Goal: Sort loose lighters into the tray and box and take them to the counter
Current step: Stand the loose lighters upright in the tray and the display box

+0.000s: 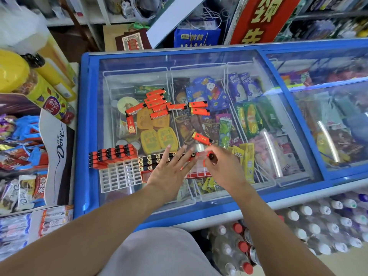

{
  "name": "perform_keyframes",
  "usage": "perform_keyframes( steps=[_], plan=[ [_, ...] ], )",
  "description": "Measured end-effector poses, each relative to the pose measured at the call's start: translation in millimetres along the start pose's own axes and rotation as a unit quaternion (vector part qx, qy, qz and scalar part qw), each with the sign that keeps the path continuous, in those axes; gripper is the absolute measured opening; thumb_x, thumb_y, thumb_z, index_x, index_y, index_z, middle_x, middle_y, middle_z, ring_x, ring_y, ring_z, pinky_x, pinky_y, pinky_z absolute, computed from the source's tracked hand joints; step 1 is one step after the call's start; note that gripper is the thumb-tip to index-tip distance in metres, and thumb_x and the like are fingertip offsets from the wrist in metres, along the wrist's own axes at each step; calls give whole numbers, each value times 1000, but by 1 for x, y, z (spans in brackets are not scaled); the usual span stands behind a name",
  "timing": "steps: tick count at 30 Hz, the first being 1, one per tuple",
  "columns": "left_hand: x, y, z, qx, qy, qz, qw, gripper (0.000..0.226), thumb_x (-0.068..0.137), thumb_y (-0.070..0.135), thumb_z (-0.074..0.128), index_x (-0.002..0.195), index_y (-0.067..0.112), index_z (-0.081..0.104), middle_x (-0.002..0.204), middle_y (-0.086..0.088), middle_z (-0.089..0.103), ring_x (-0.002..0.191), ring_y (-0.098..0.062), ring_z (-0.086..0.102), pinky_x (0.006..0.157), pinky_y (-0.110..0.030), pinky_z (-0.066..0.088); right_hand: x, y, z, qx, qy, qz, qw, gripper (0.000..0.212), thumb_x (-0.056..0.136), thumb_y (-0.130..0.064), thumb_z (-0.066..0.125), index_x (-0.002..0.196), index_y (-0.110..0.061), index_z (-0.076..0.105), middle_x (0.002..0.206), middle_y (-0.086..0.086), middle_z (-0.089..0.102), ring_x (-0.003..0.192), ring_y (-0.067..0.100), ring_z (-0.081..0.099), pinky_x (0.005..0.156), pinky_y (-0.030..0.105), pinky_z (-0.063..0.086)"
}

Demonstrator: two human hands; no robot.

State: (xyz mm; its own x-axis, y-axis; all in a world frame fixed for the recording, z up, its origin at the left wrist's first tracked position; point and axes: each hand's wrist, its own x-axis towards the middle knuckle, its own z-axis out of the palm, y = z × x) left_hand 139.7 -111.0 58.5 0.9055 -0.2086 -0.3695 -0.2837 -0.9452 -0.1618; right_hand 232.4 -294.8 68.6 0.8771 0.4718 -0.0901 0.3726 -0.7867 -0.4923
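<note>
Several loose red lighters (157, 104) lie scattered on the freezer's glass lid, with one more lighter (202, 138) lying apart near my hands. A white grid tray (119, 176) at the lid's front left holds rows of upright lighters along its back. To its right stands a red box (199, 173) with more rows of upright lighters. My left hand (171, 170) rests flat with spread fingers on the box's lighters. My right hand (223, 166) pinches a single red lighter (211, 156) upright over the box's right end.
The blue chest freezer (83, 136) holds ice creams under its sliding glass. Snack displays and a Dove box (57, 152) crowd the left. Packs of bottled drinks (298, 226) stand on the floor at the right. Shelves and a red sign (258, 18) stand behind.
</note>
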Motion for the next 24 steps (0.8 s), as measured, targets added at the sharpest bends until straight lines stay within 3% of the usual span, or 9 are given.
perform_keyframes(
  steps=[4,8,11,18,24],
  plan=[
    [0,-9,-4,-3,12,7,1000,93,101,32,43,153,18,-33,159,-9,-41,147,-33,-36,114,-66,-20,1,5,0,79,-34,57,995,16,91,-39,70,103,-33,60,77,-16,66,67,-2,61,63,20,51],
    [-5,-13,0,-17,5,-10,1000,93,101,34,44,154,17,-31,159,-7,-41,146,-33,-38,116,-66,-17,0,12,6,60,-65,46,995,18,100,-26,60,117,-30,55,96,-9,74,77,9,67,73,37,57],
    [-6,-13,2,-41,-6,2,999,94,101,34,45,154,18,-31,159,-5,-42,145,-32,-40,119,-64,-12,0,13,9,34,-58,21,998,24,102,-22,54,125,-30,55,96,-6,74,78,12,68,71,36,56],
    [-4,-14,5,-73,-3,8,997,95,101,35,48,155,20,-29,159,-4,-41,145,-31,-40,120,-62,-14,10,6,9,-44,27,-18,999,34,95,-36,65,128,-34,58,101,-16,71,87,6,66,68,25,52],
    [-3,-14,0,-123,-1,4,992,93,103,41,48,157,23,-26,164,-3,-32,147,-30,-35,121,-59,-15,28,-2,-10,33,117,-60,991,18,96,-36,66,110,-25,69,95,-15,70,77,2,63,64,27,55]
  ],
)
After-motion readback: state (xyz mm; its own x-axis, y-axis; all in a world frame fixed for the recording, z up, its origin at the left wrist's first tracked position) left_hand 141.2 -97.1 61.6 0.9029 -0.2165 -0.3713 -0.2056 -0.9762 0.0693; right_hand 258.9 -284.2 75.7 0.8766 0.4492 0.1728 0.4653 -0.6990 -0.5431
